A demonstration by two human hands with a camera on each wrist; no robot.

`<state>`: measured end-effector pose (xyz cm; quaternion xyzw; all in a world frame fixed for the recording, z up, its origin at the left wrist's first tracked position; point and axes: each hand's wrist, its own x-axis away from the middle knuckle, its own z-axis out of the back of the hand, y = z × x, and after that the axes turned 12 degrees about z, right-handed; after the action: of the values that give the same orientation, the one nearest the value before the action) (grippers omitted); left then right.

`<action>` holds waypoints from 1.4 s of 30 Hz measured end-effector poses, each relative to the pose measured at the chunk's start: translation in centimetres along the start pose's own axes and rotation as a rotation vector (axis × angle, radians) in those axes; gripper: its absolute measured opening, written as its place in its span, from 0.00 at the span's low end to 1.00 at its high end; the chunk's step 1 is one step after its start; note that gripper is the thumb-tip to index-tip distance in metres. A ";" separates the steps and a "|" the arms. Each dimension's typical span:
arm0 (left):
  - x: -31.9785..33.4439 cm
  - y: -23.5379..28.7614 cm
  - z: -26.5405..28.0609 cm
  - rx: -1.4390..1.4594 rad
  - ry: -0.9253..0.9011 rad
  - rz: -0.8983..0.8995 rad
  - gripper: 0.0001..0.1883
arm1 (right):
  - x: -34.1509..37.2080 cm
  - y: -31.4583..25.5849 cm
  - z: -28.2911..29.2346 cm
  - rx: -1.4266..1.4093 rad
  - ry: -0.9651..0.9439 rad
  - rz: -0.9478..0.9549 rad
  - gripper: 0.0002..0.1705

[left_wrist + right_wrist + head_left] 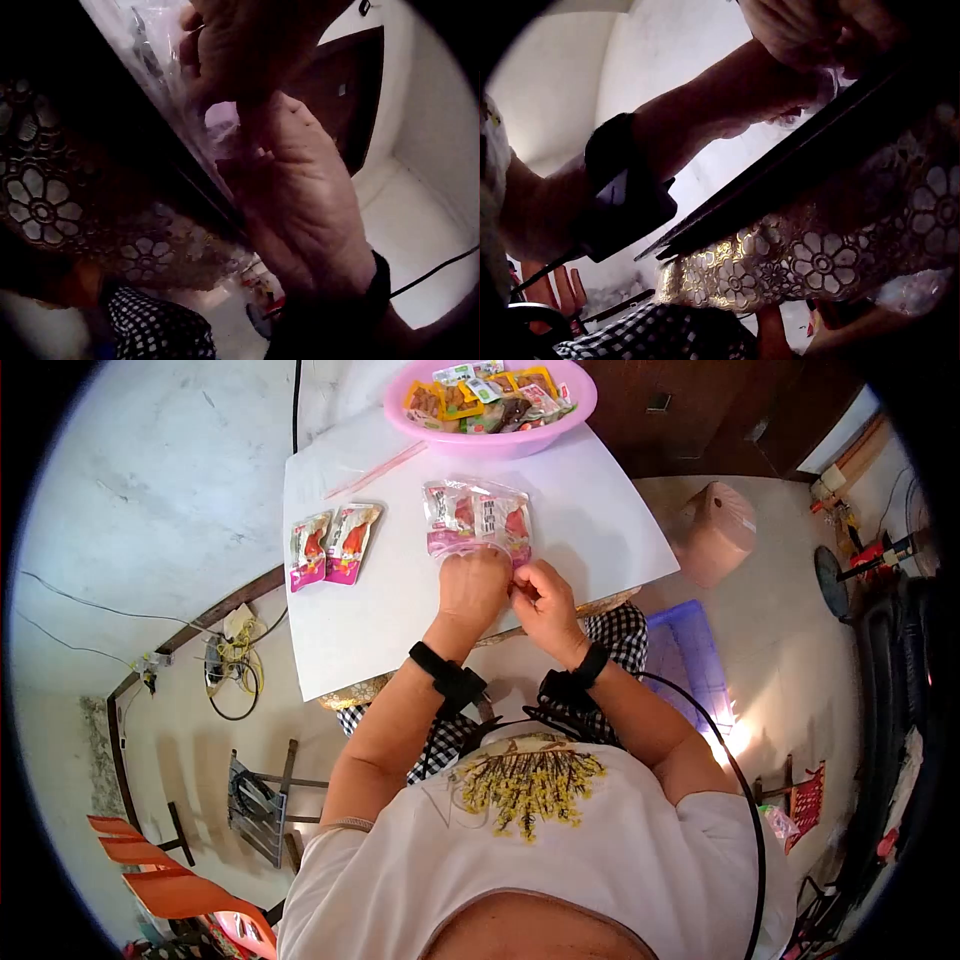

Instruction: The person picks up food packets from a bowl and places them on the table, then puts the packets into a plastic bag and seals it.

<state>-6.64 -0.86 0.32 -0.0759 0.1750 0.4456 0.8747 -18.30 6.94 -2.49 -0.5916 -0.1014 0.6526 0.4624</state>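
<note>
In the head view, a clear plastic bag (480,493) with pink-and-white snack pouches (516,525) inside lies flat on the white tabletop (400,620). My left hand (475,585) holds its near edge, fingers curled under and mostly hidden. Close beside it, my right hand (548,605) pinches the same edge at the right corner between thumb and forefinger. The left wrist view shows crinkled clear plastic (154,49) running up to both hands. From the right wrist side, the fingers work just above the table's edge (780,165). Two similar pouches (350,542) lie apart on the left.
A pink basin (490,445) full of assorted snack packets stands at the table's far edge. Near it lies a flat clear bag with a red strip (378,470). Right of the table are a brownish roll (718,532) and a blue-purple crate (690,655) on the floor.
</note>
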 end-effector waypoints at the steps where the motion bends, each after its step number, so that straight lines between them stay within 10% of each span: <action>1: -0.2 0.0 0.1 0.038 0.005 -0.042 0.02 | 0.0 0.3 0.1 -0.014 -0.001 -0.002 0.08; 23: -2.8 -1.3 -1.4 0.033 0.101 -0.172 0.03 | 0.0 1.4 0.7 0.015 -0.083 -0.127 0.08; 32: -1.6 -2.8 -0.6 0.190 -0.086 0.037 0.03 | 0.5 2.4 -0.4 0.204 -0.140 -0.039 0.09; 35: 0.6 -6.2 1.7 0.378 0.016 -0.159 0.03 | 0.3 1.7 -0.4 0.244 -0.147 -0.084 0.09; 38: 2.1 -10.9 4.5 0.828 -0.080 -0.075 0.03 | 0.0 1.7 -0.4 0.301 -0.184 -0.038 0.09; 40: 2.7 -14.9 5.2 1.065 -0.189 0.311 0.05 | 0.1 1.8 -0.3 0.314 -0.200 0.001 0.09; 42: 2.4 -18.8 4.6 0.934 0.132 0.462 0.07 | 0.1 1.8 -0.1 0.305 -0.197 0.012 0.09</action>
<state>10.91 -8.82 3.25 0.3348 0.4217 0.4958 0.6814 -19.09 5.98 -3.86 -0.4484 -0.0428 0.7179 0.5307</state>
